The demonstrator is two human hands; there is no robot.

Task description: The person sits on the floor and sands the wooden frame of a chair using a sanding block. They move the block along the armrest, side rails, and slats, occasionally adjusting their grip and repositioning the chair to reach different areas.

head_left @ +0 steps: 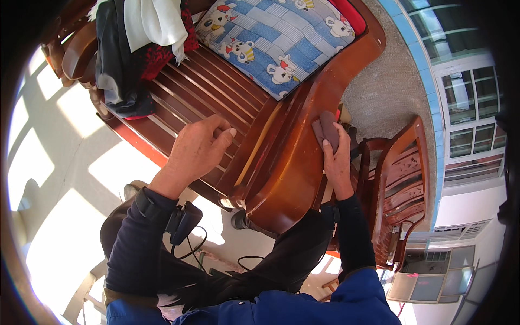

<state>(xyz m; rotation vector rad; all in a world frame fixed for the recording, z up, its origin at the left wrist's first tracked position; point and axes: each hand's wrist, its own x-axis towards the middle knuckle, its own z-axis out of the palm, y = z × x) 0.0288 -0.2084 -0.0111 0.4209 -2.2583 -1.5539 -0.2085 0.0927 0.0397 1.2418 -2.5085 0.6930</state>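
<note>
A wooden slatted bench with a broad, glossy curved armrest stands in front of me. My right hand holds a folded, dull reddish-brown piece of sandpaper against the outer side of the armrest, thumb on one face and fingers round the other. Over the seat slats hovers my left hand, its fingers loosely curled and the thumb laid alongside. Nothing shows in it, though the fingertips are partly hidden. Both wrists carry dark straps, and a black device hangs by the left one.
A blue patterned cushion lies on the seat. Dark, red and white cloths hang at the bench's left. To the right stands a wooden chair, before a wall with windows. Black cables dangle over my legs.
</note>
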